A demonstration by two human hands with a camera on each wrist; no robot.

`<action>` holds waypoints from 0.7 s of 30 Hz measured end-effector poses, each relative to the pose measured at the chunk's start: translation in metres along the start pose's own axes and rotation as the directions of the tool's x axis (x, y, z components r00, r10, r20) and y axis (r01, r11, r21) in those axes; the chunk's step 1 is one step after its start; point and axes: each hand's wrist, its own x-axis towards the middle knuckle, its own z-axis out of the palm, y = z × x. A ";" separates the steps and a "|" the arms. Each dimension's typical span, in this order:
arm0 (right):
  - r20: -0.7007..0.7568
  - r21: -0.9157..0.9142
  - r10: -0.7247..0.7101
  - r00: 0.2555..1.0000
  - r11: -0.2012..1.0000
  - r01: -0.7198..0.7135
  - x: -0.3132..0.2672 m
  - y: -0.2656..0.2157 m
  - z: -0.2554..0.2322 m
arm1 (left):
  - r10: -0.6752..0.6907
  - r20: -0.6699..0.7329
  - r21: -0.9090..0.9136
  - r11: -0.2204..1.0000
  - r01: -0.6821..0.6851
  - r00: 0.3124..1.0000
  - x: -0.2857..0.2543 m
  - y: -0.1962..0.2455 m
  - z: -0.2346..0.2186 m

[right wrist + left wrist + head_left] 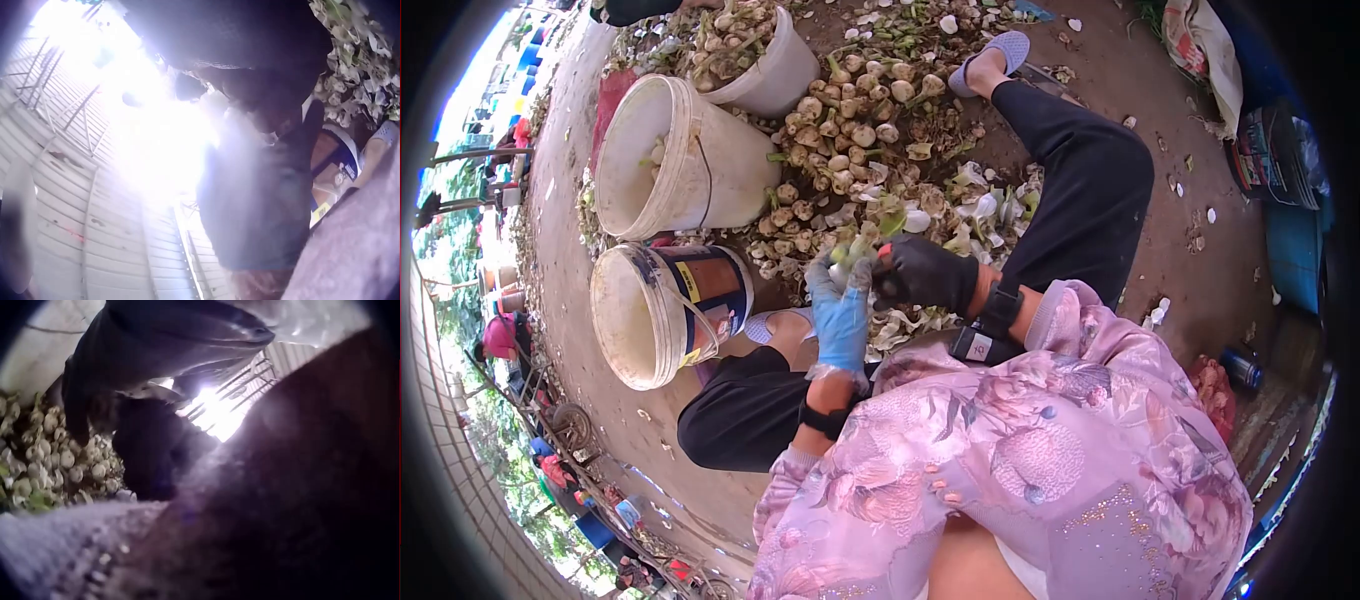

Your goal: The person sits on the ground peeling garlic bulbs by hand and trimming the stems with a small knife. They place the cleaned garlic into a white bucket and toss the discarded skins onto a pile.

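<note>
The left hand (pixel 840 310), in a blue glove, grips a whitish-green bulb (pixel 840 272) in the head view. Close against it on the right, the right hand (pixel 925 277) in a black glove has its fingers curled at the bulb's side; a red spot shows near its fingertips. Beyond both hands lies a heap of bulbs (pixel 840 130), with loose peelings (pixel 975 215) nearer. In the left wrist view the gloved left hand (pixel 169 344) is dark, its fingertips partly hidden. Glare blurs the right wrist view, where both gloved hands meet.
A white bucket (pixel 735 170) and a labelled bucket (pixel 635 320) stand on the left. Behind them a third bucket (pixel 785 70) is heaped with bulbs. The person's dark-trousered legs (pixel 1090 170) spread around the work area. A sack (pixel 1205 60) lies at upper right.
</note>
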 end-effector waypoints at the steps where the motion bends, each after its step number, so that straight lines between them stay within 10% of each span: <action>1: 0.047 -0.056 -0.089 0.995 0.994 0.091 0.002 -0.011 -0.006 | 0.000 -0.005 -0.132 0.991 -0.001 1.000 0.006 -0.002 -0.001; 4: 0.120 0.133 -0.090 0.989 0.988 0.074 -0.001 -0.015 -0.013 | -0.162 0.097 -0.534 0.824 0.188 0.982 0.033 -0.015 -0.022; 6: 0.129 0.063 -0.310 0.942 0.951 0.304 -0.007 -0.026 -0.029 | -0.221 0.137 -0.686 0.682 0.254 0.966 0.050 -0.018 -0.042; 8: 0.326 0.481 0.322 0.889 0.753 -0.449 -0.016 -0.026 -0.039 | -0.177 0.082 -0.663 0.725 0.187 0.981 0.041 -0.005 -0.041; 9: 0.067 0.173 0.281 0.957 0.942 -0.289 -0.016 -0.018 -0.035 | -0.159 0.067 -0.633 0.757 0.165 0.985 0.037 -0.002 -0.036; 10: 0.067 0.173 0.287 0.956 0.940 -0.294 -0.018 -0.012 -0.033 | -0.139 0.056 -0.599 0.787 0.145 0.989 0.035 -0.001 -0.031; 12: -0.195 -0.557 0.223 0.955 0.777 -0.295 -0.014 -0.006 -0.030 | -0.117 0.112 -0.553 0.818 0.160 0.987 0.031 -0.009 -0.023; 14: -0.169 -0.414 0.249 0.954 0.860 -0.298 0.003 -0.014 -0.023 | 0.166 0.041 -0.260 0.954 -0.150 0.985 0.023 -0.013 -0.013; 21: -0.064 -0.314 0.228 0.971 0.919 -0.237 0.019 -0.023 -0.001 | 0.278 0.096 -0.275 0.930 -0.244 0.956 0.005 0.003 -0.018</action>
